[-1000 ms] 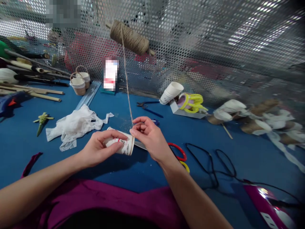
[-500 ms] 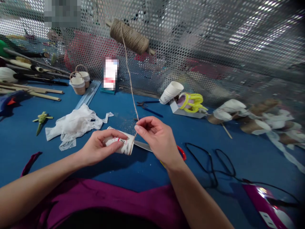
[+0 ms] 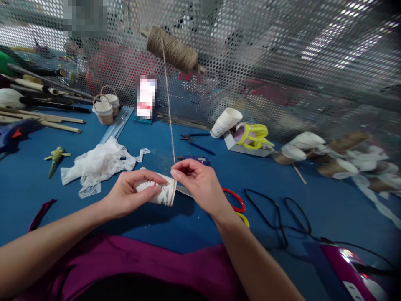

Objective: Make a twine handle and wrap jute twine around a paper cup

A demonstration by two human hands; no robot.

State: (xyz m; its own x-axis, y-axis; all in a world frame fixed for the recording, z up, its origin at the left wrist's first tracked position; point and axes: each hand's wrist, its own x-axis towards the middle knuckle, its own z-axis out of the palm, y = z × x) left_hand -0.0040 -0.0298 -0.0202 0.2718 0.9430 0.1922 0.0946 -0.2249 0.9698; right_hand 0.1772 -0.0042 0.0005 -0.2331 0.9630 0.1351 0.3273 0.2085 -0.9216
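Observation:
A white paper cup point(image 3: 166, 194) lies sideways in my left hand point(image 3: 133, 190), its rim turned to the right and thumb and fingers wrapped about its wall. Twine point(image 3: 169, 113) runs down from a spool point(image 3: 171, 49) on the mesh to the cup's rim. My right hand point(image 3: 199, 182) pinches that twine between thumb and fingertips, right at the rim. Under the right hand lie scissors point(image 3: 234, 200) with red and yellow handles, partly hidden by the wrist. Behind the fingers rests a blue glue gun or similar tool point(image 3: 200, 160), only partly visible.
White lace point(image 3: 100, 163) lies left of the cup. Farther back stand two small baskets point(image 3: 103, 113), a phone point(image 3: 145, 98), pliers point(image 3: 199, 142) and stacked paper cups point(image 3: 226, 122). A black cable point(image 3: 278, 213) loops to a purple power strip point(image 3: 344, 267) on the right.
My right hand has moved left and slightly down, bringing the twine against the cup's rim. More of the scissor handles and the blue tool now shows. The left hand has hardly moved.

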